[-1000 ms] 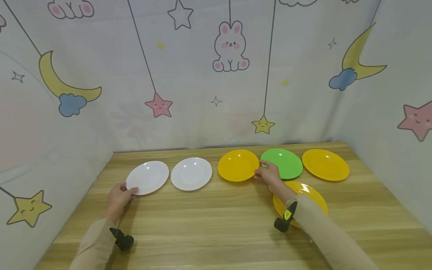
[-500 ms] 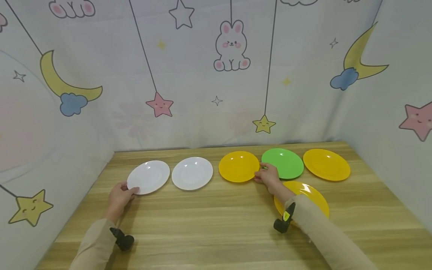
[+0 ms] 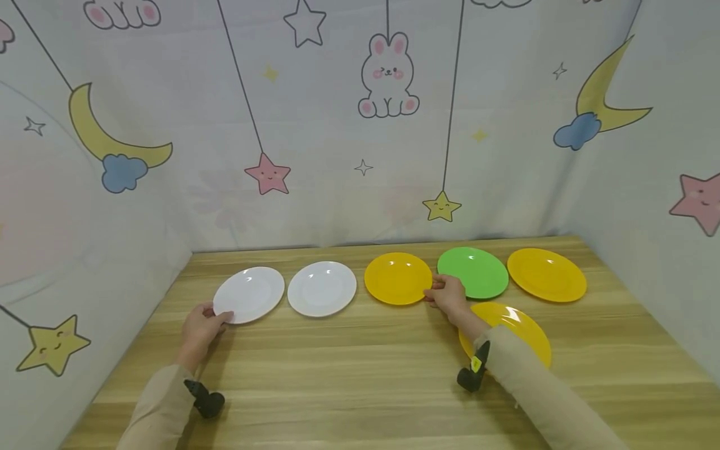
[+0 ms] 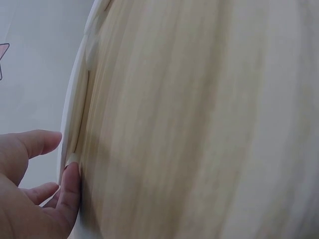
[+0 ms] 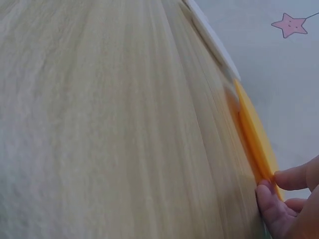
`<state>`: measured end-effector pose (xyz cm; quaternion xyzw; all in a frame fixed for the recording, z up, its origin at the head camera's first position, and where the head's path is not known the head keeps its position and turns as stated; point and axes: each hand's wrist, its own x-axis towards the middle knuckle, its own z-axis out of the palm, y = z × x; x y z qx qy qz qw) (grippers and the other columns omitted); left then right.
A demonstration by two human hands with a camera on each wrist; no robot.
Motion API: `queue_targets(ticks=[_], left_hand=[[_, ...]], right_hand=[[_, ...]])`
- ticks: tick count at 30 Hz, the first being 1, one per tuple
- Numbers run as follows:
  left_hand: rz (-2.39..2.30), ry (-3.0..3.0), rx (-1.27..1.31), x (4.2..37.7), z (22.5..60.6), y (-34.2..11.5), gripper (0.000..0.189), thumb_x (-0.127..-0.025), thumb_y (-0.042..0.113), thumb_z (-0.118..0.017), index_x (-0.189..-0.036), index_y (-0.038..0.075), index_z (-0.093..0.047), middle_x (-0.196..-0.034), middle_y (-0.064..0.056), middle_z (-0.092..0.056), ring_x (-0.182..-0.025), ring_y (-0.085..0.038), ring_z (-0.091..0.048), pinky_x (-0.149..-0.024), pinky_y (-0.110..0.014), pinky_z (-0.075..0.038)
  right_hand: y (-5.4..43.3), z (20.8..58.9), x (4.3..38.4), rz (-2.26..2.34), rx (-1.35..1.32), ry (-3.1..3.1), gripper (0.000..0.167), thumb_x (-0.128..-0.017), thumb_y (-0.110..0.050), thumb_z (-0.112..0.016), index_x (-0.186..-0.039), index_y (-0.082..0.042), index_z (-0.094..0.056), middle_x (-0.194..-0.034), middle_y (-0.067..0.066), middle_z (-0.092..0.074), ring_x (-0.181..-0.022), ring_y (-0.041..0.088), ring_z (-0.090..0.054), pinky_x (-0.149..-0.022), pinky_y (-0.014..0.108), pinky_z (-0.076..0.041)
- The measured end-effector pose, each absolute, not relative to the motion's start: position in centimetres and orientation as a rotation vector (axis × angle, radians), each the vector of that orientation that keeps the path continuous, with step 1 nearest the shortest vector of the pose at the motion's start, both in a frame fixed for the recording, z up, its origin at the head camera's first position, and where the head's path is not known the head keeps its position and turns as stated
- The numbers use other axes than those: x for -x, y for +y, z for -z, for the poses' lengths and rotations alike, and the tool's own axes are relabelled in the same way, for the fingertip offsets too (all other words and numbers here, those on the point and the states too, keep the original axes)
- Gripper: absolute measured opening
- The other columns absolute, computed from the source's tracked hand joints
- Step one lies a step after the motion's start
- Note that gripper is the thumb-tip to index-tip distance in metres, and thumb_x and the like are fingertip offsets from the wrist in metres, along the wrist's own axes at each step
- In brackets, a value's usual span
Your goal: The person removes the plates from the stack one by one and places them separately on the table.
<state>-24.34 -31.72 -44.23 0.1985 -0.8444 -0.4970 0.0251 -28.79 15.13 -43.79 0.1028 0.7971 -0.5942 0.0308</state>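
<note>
On the left, my left hand point(image 3: 204, 328) pinches the near-left rim of a white plate point(image 3: 250, 294), thumb on top and fingers at the underside. The left wrist view shows this grip on the thin edge of the white plate point(image 4: 75, 99). My right hand point(image 3: 449, 295) pinches the right rim of a yellow plate point(image 3: 397, 279) between thumb and fingers; in the right wrist view the yellow plate point(image 5: 254, 137) appears edge-on. Between these two held plates lies a second white plate point(image 3: 322, 289). A green plate point(image 3: 475, 272) sits just behind my right hand.
Another yellow plate point(image 3: 547, 275) lies at the far right of the back row. One more yellow plate point(image 3: 523, 325) is partly covered by my right forearm. The wooden table point(image 3: 337, 381) meets a patterned cloth wall point(image 3: 315, 212) at its back edge.
My right hand has drawn the yellow plate slightly nearer to me and a little left, away from the green plate. My left hand keeps its hold on the white plate. The head view shifts slightly.
</note>
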Motion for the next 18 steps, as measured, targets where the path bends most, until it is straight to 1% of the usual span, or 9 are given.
queue_targets(ticks=[3, 5, 7, 10, 13, 14, 16, 18], left_hand=[[1.518, -2.621, -0.613, 24.3, 44.3, -31.8, 0.066, -0.083, 0.015, -0.062, -0.13, -0.018, -0.028, -0.124, -0.035, -0.039, -0.068, -0.001, -0.053, -0.057, -0.01, -0.048], [1.493, -2.631, -0.617, 24.3, 44.4, -31.8, 0.066, -0.083, 0.015, -0.062, -0.13, -0.018, -0.029, -0.124, -0.034, -0.04, -0.069, -0.004, -0.054, -0.057, -0.009, -0.047], [1.461, -2.644, -0.622, 24.3, 44.4, -31.8, 0.067, -0.083, 0.017, -0.062, -0.129, -0.018, -0.03, -0.124, -0.035, -0.04, -0.075, -0.011, -0.057, -0.058, -0.01, -0.046], [1.414, -2.66, -0.634, 24.2, 44.2, -31.7, 0.067, -0.083, 0.019, -0.062, -0.13, -0.017, -0.03, -0.125, -0.035, -0.039, -0.091, -0.026, -0.056, -0.064, -0.013, -0.045], [1.394, -2.675, -0.631, 24.1, 44.0, -31.5, 0.066, -0.083, 0.02, -0.061, -0.129, -0.016, -0.032, -0.127, -0.034, -0.039, -0.104, -0.036, -0.05, -0.077, -0.025, -0.047], [1.381, -2.69, -0.622, 24.0, 43.9, -31.5, 0.065, -0.083, 0.019, -0.061, -0.129, -0.016, -0.031, -0.127, -0.034, -0.038, -0.108, -0.038, -0.047, -0.083, -0.031, -0.047], [1.354, -2.719, -0.609, 23.9, 43.6, -31.5, 0.064, -0.084, 0.019, -0.058, -0.129, -0.017, -0.03, -0.129, -0.035, -0.035, -0.114, -0.043, -0.041, -0.094, -0.044, -0.041], [1.321, -2.755, -0.621, 23.9, 43.2, -31.6, 0.067, -0.086, 0.022, -0.056, -0.132, -0.016, -0.026, -0.133, -0.035, -0.031, -0.12, -0.045, -0.034, -0.101, -0.051, -0.032]], right_hand=[[15.1, 43.8, 28.7, 1.812, -0.299, 2.478, 0.05, -0.082, 0.006, -0.059, -0.128, 0.011, -0.042, -0.104, 0.022, -0.053, -0.068, 0.014, -0.064, -0.057, 0.023, -0.055], [15.1, 43.8, 28.6, 1.804, -0.289, 2.488, 0.049, -0.081, 0.006, -0.06, -0.128, 0.011, -0.043, -0.104, 0.023, -0.054, -0.069, 0.015, -0.065, -0.057, 0.022, -0.055], [15.1, 43.7, 28.5, 1.796, -0.277, 2.492, 0.049, -0.081, 0.006, -0.06, -0.127, 0.01, -0.043, -0.104, 0.023, -0.055, -0.07, 0.015, -0.065, -0.058, 0.022, -0.055], [15.4, 43.3, 28.2, 1.775, -0.255, 2.501, 0.051, -0.081, 0.005, -0.061, -0.128, 0.01, -0.044, -0.106, 0.023, -0.055, -0.07, 0.014, -0.064, -0.06, 0.024, -0.056], [16.2, 42.7, 27.9, 1.713, -0.213, 2.537, 0.052, -0.081, 0.002, -0.062, -0.128, 0.011, -0.042, -0.109, 0.025, -0.054, -0.071, 0.016, -0.063, -0.061, 0.026, -0.056], [16.5, 42.4, 27.8, 1.686, -0.193, 2.552, 0.052, -0.081, 0.001, -0.062, -0.128, 0.012, -0.042, -0.11, 0.027, -0.053, -0.071, 0.016, -0.063, -0.062, 0.028, -0.056], [17.4, 41.9, 27.8, 1.648, -0.157, 2.569, 0.052, -0.082, -0.001, -0.061, -0.128, 0.013, -0.041, -0.112, 0.028, -0.053, -0.074, 0.018, -0.063, -0.063, 0.03, -0.056], [18.4, 41.4, 27.8, 1.624, -0.113, 2.56, 0.052, -0.084, -0.004, -0.06, -0.129, 0.013, -0.039, -0.114, 0.03, -0.052, -0.078, 0.02, -0.064, -0.067, 0.031, -0.056]])
